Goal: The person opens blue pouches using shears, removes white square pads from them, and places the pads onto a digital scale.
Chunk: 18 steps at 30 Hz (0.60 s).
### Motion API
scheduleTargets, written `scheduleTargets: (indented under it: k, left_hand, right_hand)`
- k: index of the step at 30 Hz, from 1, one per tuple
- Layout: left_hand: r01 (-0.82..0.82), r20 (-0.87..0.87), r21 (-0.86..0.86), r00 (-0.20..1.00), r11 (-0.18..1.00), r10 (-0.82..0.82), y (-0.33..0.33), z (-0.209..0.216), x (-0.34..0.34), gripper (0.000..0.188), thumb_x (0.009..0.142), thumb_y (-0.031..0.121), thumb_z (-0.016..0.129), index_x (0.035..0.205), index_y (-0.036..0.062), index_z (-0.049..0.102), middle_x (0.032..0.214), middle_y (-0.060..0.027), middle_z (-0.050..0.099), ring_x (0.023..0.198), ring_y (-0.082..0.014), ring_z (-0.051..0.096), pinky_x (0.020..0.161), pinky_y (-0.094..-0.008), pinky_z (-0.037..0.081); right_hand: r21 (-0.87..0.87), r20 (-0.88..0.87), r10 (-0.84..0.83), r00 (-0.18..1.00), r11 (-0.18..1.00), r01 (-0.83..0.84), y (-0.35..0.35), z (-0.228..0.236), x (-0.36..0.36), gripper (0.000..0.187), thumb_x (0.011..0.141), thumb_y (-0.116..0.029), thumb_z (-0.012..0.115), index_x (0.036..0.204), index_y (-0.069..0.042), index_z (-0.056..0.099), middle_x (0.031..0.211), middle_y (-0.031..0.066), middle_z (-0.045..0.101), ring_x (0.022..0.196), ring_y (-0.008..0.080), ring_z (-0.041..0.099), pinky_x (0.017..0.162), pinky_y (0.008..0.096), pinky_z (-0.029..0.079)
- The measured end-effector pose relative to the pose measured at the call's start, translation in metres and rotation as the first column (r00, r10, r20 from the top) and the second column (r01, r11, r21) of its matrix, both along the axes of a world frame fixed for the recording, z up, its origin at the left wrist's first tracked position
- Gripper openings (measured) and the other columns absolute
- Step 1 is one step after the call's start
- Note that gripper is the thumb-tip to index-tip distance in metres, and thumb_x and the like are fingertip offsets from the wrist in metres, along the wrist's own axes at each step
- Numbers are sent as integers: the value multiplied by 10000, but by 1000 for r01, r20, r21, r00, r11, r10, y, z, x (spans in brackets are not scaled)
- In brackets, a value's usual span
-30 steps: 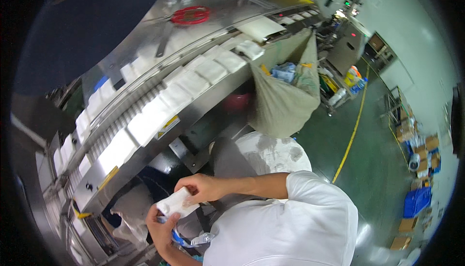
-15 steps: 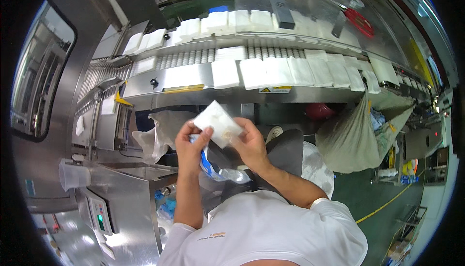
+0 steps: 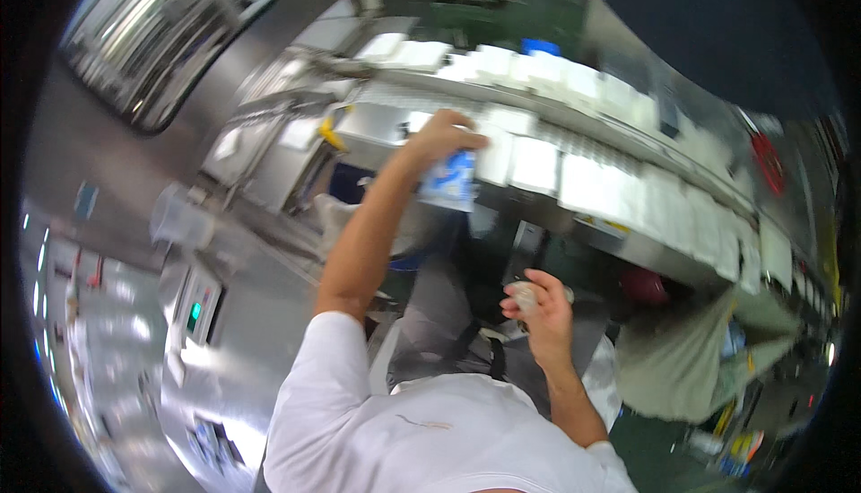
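My left hand (image 3: 443, 139) reaches out over the front ledge of the conveyor, fingers bent downward. From it hangs a blue and white plastic packet (image 3: 451, 181), smeared by motion. Right beside those fingers lies a folded white pad (image 3: 494, 156) on the ledge; whether they touch it, I cannot tell. My right hand (image 3: 549, 314) is near my lap, its fingers curled round a crumpled whitish wad (image 3: 524, 296).
Rows of white pads (image 3: 619, 190) line the ledge and the far side of the roller conveyor (image 3: 574, 143). A scale (image 3: 199, 306) and a clear plastic jug (image 3: 179, 217) stand on the left. A cloth sack (image 3: 673, 358) hangs at the right.
The view has turned. My hands have parted: the left has moved forward to the conveyor with the packet, the right has drawn back toward my lap. The white pad between them has left their joint hold.
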<state>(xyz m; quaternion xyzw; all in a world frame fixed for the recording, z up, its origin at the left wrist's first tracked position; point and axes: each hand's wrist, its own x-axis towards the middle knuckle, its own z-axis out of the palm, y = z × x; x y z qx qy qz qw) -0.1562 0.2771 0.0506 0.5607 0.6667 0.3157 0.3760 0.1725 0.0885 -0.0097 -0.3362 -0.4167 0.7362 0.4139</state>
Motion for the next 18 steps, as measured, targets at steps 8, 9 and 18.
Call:
scheduleTargets:
  k: [8,9,18]
  left_hand:
    - [-264,-215,297,918,917,334,-32,17,20,757,845,398,833,1382,-49,541,1234,-218,703,990,-270,722,871,-392,580]
    - [-283,-90,386,936,878,341,-48,20,23,715,886,385,800,1389,-39,520,1239,-204,698,995,-261,720,868,-397,582]
    - [-305,335,455,929,837,157,-183,-4,172,285,933,89,762,1182,17,642,1035,-52,718,924,-112,648,838,-269,530]
  right_hand:
    - [99,26,30,999,995,-33,1,-10,2,424,1026,-102,631,1384,14,434,1163,167,689,948,199,708,821,307,592]
    - [117,33,49,998,992,-52,2,-8,2,478,1016,-97,646,1416,6,407,1218,172,665,1012,211,694,861,315,580]
    - [267,405,157,901,922,-281,-4,16,8,570,919,-135,764,1414,-26,502,1185,155,690,1050,217,686,899,358,545]
